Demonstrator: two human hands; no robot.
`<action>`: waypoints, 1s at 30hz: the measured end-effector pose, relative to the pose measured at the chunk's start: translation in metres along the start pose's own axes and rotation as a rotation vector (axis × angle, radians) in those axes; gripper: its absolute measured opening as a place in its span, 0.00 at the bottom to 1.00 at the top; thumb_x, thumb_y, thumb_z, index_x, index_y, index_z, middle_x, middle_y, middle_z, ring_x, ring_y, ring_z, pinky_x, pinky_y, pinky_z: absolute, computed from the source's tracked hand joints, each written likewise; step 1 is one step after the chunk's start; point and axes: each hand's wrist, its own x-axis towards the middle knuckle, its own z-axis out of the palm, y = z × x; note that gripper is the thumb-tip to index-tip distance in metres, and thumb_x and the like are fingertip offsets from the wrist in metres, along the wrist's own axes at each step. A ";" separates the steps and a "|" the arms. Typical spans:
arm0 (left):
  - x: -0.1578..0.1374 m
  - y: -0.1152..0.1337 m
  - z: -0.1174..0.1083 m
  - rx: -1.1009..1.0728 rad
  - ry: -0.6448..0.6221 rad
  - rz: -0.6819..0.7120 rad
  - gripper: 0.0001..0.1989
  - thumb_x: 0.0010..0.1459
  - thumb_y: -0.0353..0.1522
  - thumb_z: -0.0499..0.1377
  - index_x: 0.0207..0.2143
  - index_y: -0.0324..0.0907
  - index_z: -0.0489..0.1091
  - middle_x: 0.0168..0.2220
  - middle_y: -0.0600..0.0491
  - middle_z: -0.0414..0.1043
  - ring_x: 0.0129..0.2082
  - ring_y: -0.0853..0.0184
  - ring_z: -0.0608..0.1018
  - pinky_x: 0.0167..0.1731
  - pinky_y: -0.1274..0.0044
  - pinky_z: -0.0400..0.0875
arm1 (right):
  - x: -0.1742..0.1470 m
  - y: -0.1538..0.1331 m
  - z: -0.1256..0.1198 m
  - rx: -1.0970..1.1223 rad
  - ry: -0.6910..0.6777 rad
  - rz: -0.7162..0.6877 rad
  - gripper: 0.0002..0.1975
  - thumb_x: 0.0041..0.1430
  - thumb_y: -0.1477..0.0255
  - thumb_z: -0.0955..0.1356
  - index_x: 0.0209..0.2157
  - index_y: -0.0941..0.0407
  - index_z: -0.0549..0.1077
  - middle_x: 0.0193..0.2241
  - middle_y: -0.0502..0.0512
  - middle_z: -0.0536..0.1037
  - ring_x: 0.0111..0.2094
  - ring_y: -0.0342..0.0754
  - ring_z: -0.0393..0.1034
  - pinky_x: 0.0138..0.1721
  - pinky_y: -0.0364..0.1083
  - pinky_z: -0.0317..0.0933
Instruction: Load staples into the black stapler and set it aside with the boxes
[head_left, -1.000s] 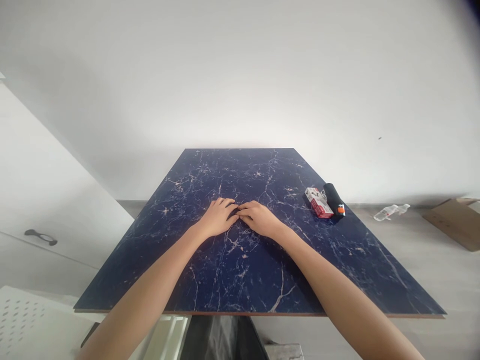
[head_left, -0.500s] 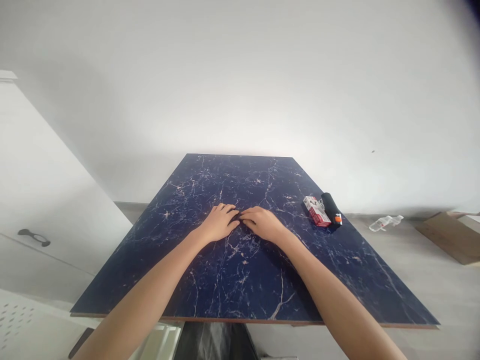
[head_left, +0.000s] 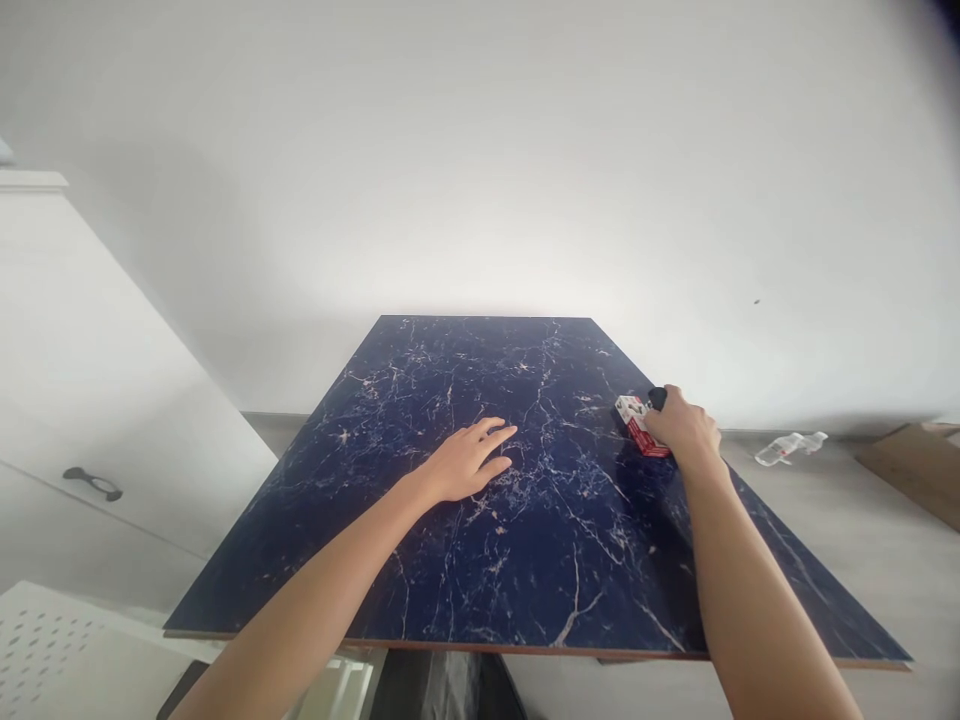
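Observation:
My left hand [head_left: 471, 460] hovers over or rests on the middle of the dark blue marbled tabletop [head_left: 465, 370], fingers spread and holding nothing. At the table's right side, my right hand [head_left: 688, 428] is wrapped over a black cylinder [head_left: 658, 397] that had an orange mark at its near end. Only its far end shows now; the rest lies under my palm and fingers. Just left of it sits a small red and white box [head_left: 643, 430], close to my right thumb. Whether the thumb touches the box I cannot tell.
A white cabinet [head_left: 112, 380] with a dark handle [head_left: 92, 484] stands to the left. On the floor at right lie a clear plastic bottle [head_left: 780, 449] and a cardboard box [head_left: 907, 462]. A pale wall [head_left: 480, 180] rises behind the table.
My right hand has moved from the table's middle to the right, onto the black cylinder. My left hand has shifted slightly right. The view has turned a little left.

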 end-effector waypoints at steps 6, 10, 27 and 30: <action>0.000 -0.001 -0.001 0.004 -0.003 0.012 0.29 0.73 0.49 0.41 0.73 0.57 0.46 0.73 0.51 0.48 0.68 0.52 0.62 0.62 0.61 0.65 | -0.004 -0.015 0.000 0.074 -0.034 -0.139 0.32 0.59 0.63 0.65 0.64 0.57 0.64 0.49 0.70 0.78 0.48 0.66 0.75 0.42 0.55 0.66; 0.001 -0.011 0.002 0.024 0.022 -0.053 0.30 0.72 0.51 0.42 0.73 0.57 0.47 0.73 0.50 0.47 0.70 0.49 0.58 0.63 0.57 0.62 | -0.029 -0.052 0.005 0.122 -0.047 -0.258 0.34 0.59 0.60 0.65 0.67 0.52 0.61 0.50 0.65 0.79 0.48 0.64 0.76 0.45 0.55 0.66; -0.032 -0.072 -0.037 0.030 0.054 -0.214 0.48 0.56 0.49 0.64 0.72 0.47 0.48 0.73 0.44 0.47 0.69 0.45 0.59 0.64 0.58 0.61 | -0.149 -0.239 0.037 0.416 -0.156 -0.647 0.25 0.63 0.58 0.65 0.58 0.54 0.68 0.42 0.63 0.82 0.43 0.61 0.79 0.42 0.52 0.68; -0.059 -0.099 -0.059 -0.013 0.118 -0.226 0.45 0.53 0.39 0.67 0.71 0.47 0.53 0.71 0.45 0.54 0.67 0.48 0.64 0.63 0.61 0.62 | -0.166 -0.279 0.047 0.482 -0.218 -0.659 0.25 0.62 0.59 0.66 0.58 0.54 0.67 0.44 0.62 0.82 0.45 0.61 0.78 0.45 0.52 0.68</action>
